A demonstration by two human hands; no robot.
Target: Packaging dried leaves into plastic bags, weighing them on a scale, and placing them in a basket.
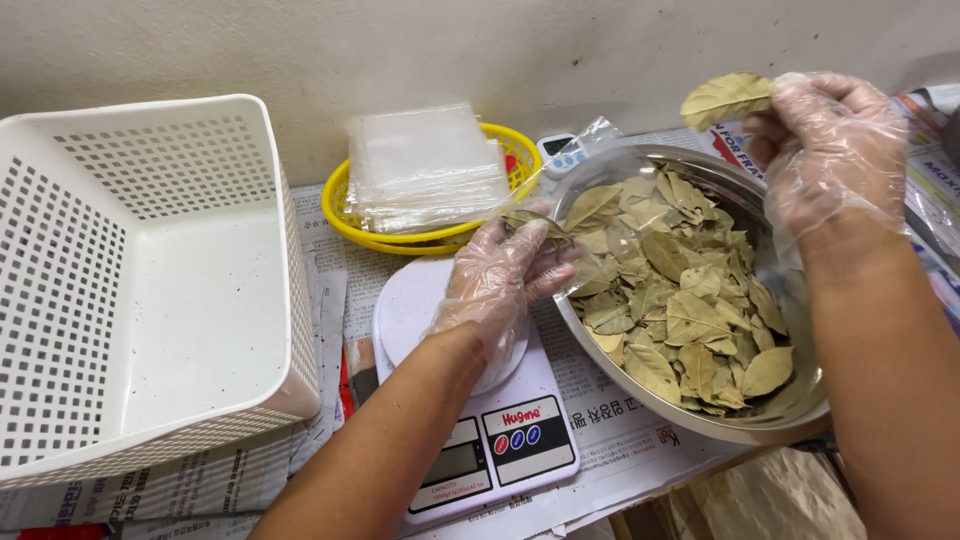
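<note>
On the newspaper-covered desk's left edge sits a white perforated basket [150,290]. Behind the white kitchen scale [480,400], a yellow basket [345,215] holds clear bags. Above the scale, the gloved left hand [500,280] pinches a clear plastic bag [600,190] open beside the steel bowl [800,415] of dried leaves. At the desk's right, the gloved right hand [830,150] pinches one dried bay leaf [725,98] above the bowl.

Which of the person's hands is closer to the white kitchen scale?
The left. The left hand hovers directly over the scale, holding a clear bag; the right hand is off beyond the metal bowl, holding a leaf.
</note>
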